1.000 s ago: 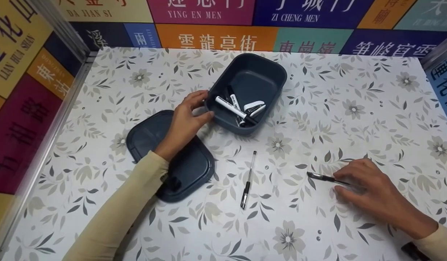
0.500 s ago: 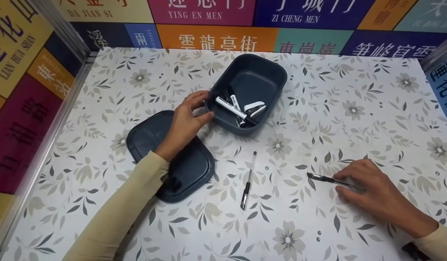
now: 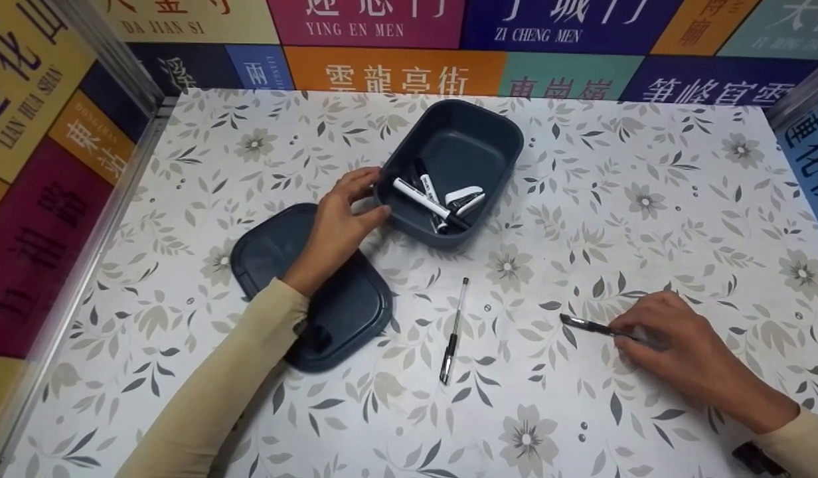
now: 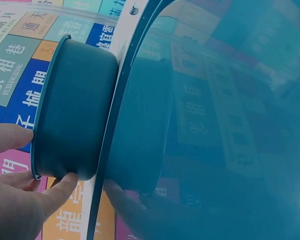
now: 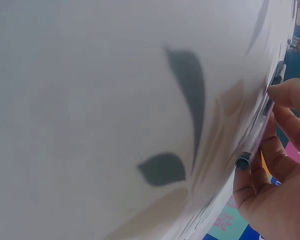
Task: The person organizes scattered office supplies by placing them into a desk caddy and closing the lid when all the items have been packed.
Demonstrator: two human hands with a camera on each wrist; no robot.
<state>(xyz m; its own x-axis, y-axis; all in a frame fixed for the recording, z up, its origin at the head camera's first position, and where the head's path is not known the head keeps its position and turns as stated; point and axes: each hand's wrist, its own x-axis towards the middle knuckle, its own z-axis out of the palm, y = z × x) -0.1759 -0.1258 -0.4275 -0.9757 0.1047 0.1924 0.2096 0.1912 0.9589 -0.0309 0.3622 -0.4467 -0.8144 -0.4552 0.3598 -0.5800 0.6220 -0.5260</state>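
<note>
A dark blue-grey lidless box rests on the floral tabletop. My left hand holds its near-left corner. In the left wrist view one fingertip meets the rim of the box and another presses the wall near the base. Inside lie black-and-white markers and a white-and-black oval item. To the right, my right hand pinches a black gel pen, its capped end pointing left. The right wrist view shows this pen low along the table surface. A second gel pen lies between the hands.
A dark lid lies on the table beneath the left forearm. The tabletop has a floral leaf print. Colourful panels with Chinese lettering stand along the back and both sides.
The right thumb has closed in toward the fingers on the pen, which has barely moved. The left hand, box and second pen stay where they were.
</note>
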